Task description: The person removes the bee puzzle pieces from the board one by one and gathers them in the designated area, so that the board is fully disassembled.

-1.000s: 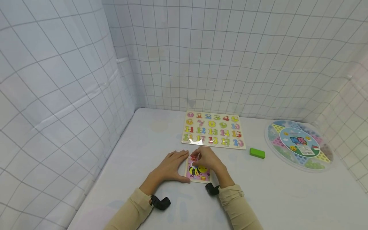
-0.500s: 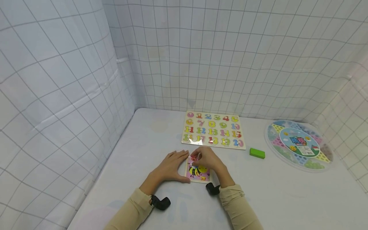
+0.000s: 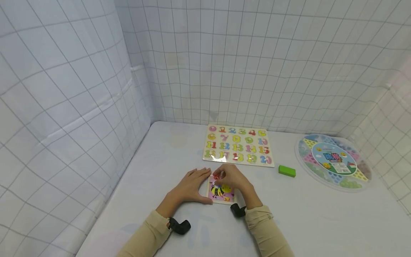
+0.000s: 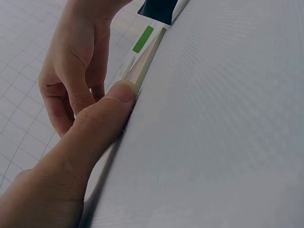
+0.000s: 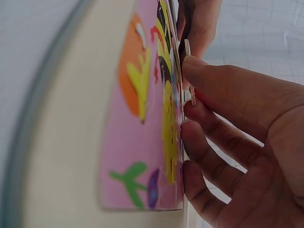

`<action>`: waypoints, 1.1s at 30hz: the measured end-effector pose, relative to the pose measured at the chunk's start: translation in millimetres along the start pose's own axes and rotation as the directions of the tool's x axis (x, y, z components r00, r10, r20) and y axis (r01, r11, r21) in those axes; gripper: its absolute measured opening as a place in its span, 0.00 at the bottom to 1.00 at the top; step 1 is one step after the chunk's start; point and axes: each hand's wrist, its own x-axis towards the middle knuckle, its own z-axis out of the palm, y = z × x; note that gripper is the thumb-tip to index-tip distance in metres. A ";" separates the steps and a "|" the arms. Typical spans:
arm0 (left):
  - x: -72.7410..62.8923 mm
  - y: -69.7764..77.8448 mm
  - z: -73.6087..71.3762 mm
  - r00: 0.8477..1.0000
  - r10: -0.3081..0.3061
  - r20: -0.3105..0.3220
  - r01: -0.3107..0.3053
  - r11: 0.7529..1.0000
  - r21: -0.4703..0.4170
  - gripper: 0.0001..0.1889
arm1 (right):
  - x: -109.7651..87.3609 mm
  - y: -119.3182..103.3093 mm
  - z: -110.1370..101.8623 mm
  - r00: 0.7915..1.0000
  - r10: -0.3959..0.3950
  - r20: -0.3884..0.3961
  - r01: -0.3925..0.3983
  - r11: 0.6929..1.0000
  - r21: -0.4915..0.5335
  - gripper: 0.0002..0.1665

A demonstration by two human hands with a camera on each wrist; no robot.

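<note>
A small wooden bee puzzle board point(image 3: 221, 198), pink with a yellow-and-black bee, lies flat on the table. My left hand point(image 3: 191, 187) rests along its left side, fingers straight and spread. The thumb point(image 4: 122, 90) touches the board's near edge in the left wrist view. Over the board's upper part, my right hand point(image 3: 232, 176) pinches a thin puzzle piece point(image 5: 187, 46) between thumb and index finger. That piece is seen edge-on in the right wrist view, so its picture is hidden. The other right fingers curl beside the board's surface.
Behind the hands lies a wooden number puzzle board point(image 3: 238, 145). A green block point(image 3: 287, 171) sits to its right. Farther right is a round, star-patterned game board point(image 3: 334, 159) in clear packaging. Grid-patterned cloth walls point(image 3: 257, 64) enclose the table.
</note>
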 end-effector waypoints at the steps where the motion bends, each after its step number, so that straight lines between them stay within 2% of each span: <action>1: 0.0 -0.2 0.0 1.000 0.000 0.002 0.000 1.000 0.002 0.59 | -0.1 0.0 -0.1 1.000 -0.002 0.000 0.002 1.000 -0.003 0.17; 9: 1.7 -0.8 0.9 1.000 0.001 -0.002 -0.001 1.000 -0.007 0.59 | -8.9 5.1 -10.1 0.999 -0.012 -0.043 0.012 1.000 -0.005 0.15; 21: 0.3 -1.9 0.2 1.000 -0.011 0.003 0.011 1.000 -0.024 0.60 | -51.2 47.8 -44.6 0.982 0.129 -0.138 -0.142 0.986 -0.088 0.15; 26: -0.6 -2.9 0.1 1.000 -0.010 0.002 0.010 1.000 -0.030 0.59 | -59.4 60.4 -50.3 0.975 0.173 -0.138 -0.186 0.979 -0.088 0.15; 33: 0.6 -3.5 1.9 1.000 0.002 -0.002 -0.003 1.000 -0.029 0.59 | -62.9 68.6 -51.2 0.979 0.149 -0.137 -0.163 0.982 -0.096 0.15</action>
